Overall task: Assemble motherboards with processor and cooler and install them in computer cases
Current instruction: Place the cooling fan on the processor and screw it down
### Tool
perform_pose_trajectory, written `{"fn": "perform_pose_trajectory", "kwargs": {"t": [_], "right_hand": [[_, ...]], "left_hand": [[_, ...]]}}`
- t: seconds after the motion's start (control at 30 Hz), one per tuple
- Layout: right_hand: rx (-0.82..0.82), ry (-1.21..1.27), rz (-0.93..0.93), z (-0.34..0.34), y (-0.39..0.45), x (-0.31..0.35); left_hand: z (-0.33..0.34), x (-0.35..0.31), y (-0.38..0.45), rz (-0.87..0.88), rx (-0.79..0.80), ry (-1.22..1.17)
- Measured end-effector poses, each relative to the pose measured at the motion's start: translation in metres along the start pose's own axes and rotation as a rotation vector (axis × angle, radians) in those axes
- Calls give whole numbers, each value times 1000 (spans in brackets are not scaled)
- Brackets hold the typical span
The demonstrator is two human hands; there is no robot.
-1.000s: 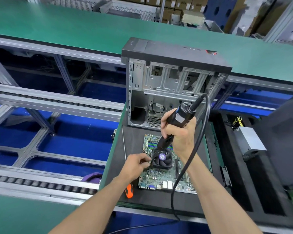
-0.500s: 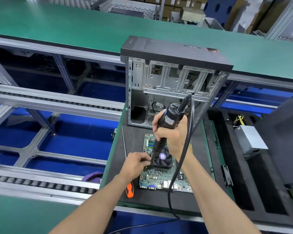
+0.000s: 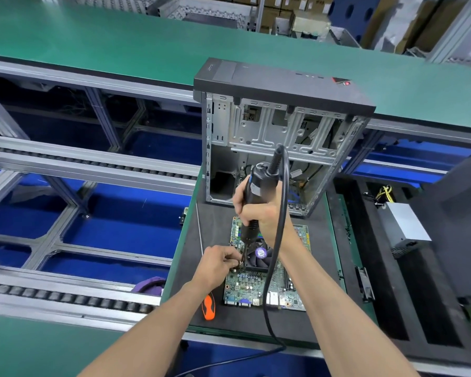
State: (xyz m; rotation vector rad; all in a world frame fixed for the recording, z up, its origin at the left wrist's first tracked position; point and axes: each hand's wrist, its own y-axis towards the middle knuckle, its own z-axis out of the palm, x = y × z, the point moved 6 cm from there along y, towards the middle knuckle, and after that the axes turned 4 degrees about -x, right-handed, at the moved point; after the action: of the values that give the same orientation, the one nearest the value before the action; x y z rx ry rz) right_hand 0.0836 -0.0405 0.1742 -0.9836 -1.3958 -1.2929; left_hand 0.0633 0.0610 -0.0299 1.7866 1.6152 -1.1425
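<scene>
Motherboard (image 3: 259, 281) at risk: electric screwdriver (image 3: 252, 206) gripped in right hand (image 3: 267, 216), cooler (image 3: 257, 258) screw pinched by left hand (image 3: 219, 263) — bit slip could gouge traces or nick fingertips.

A single head-worn camera looked forward and steeply down (wide-angle, so edges bowed) from close above the black work mat (image 3: 223, 213), both forearms reaching in from the bottom edge; green conveyor belt (image 3: 120, 42) and shelving filled the far background.

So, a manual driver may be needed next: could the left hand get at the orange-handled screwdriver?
Probably yes: the orange-handled screwdriver lies uncovered on the mat beside the left hand, which is pinching at the cooler.
</scene>
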Motion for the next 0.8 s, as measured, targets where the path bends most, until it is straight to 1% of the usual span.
{"fn": "perform_pose_trajectory", "kwargs": {"t": [0.2, 0.47, 0.53, 0.6, 0.67, 0.7, 0.73, 0.8], "right_hand": [[-21, 20, -37, -6, 1, -2], [-12, 89, -57, -15, -6, 7], [-55, 151, -101, -26, -5, 16], [-122, 204, -165, -48, -1, 30], [-182, 194, -231, -74, 4, 43], [-212, 168, -251, -84, 6, 47], [-241, 148, -256, -93, 6, 49], [-288, 132, -234, -105, 5, 46]], "left_hand": [[1, 2, 1, -25, -12, -11], [0, 2, 1, -4, -9, 3], [0, 0, 2, 2, -8, 42], [-4, -10, 6, 29, -55, 59], [-8, -28, 11, 115, -127, 55], [-7, -40, 15, 175, -126, 69], [-2, -53, 20, 228, -84, 100], [15, -75, 32, 288, 80, 195]]}}
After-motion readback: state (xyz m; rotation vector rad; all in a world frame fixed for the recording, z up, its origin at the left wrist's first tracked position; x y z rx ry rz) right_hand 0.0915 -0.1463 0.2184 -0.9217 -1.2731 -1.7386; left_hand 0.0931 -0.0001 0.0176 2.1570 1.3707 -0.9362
